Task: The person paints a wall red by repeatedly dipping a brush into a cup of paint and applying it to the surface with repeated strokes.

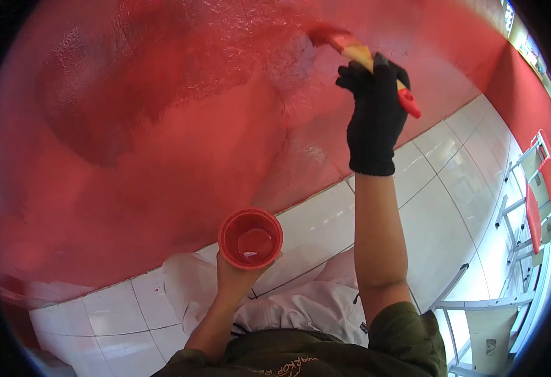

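Observation:
My right hand (379,113), in a black glove, is closed around the handle of a paintbrush (358,55) with a yellow and red handle. The brush's red-coated bristles touch the wall (212,138), which is painted in uneven red, wet and shiny in places. Low in front of my body, my bare left hand (241,271) holds a red cup (250,239) from below and behind. Some red paint shows at the cup's bottom. Most fingers of the left hand are hidden by the cup.
White floor tiles (439,182) meet the foot of the wall. Metal-framed chairs with red parts (533,217) stand at the right edge. A metal frame with a pale panel (490,333) is at the lower right, near my right elbow.

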